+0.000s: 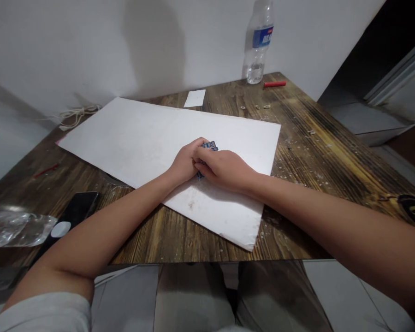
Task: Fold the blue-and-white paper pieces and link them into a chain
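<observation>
My left hand and my right hand meet over a large white board on the wooden table. Between them sits a small blue-and-grey patterned object, gripped by both. Only its top edge and a bit of its lower end show, so I cannot tell its exact kind; the fingers cover the rest. The fingers of my left hand curl around its far side. My right hand closes over it from the right, with the thumb lying towards the left hand.
A clear plastic bottle stands at the back by the wall, beside a red stick-like item. Behind the board lies a white card. White cable, a dark phone and crumpled clear plastic are at the left.
</observation>
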Action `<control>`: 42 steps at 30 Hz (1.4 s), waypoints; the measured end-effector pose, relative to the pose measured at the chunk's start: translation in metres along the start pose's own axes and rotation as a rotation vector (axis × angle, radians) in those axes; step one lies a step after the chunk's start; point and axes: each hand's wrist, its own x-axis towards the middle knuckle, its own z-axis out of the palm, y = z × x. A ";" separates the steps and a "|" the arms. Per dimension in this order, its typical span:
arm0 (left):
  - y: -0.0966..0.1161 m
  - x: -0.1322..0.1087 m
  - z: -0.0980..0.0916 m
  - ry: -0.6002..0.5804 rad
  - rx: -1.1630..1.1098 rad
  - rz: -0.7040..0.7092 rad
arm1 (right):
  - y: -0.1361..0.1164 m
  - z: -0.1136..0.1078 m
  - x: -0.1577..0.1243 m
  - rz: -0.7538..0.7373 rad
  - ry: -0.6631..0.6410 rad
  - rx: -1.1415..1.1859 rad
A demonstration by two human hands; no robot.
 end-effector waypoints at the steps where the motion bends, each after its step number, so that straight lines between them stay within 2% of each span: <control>1: 0.000 0.000 0.000 -0.003 0.008 -0.002 | 0.000 0.000 0.000 0.001 -0.004 0.000; 42: 0.003 -0.001 -0.001 0.002 0.061 -0.009 | -0.001 0.000 0.000 0.005 -0.046 -0.018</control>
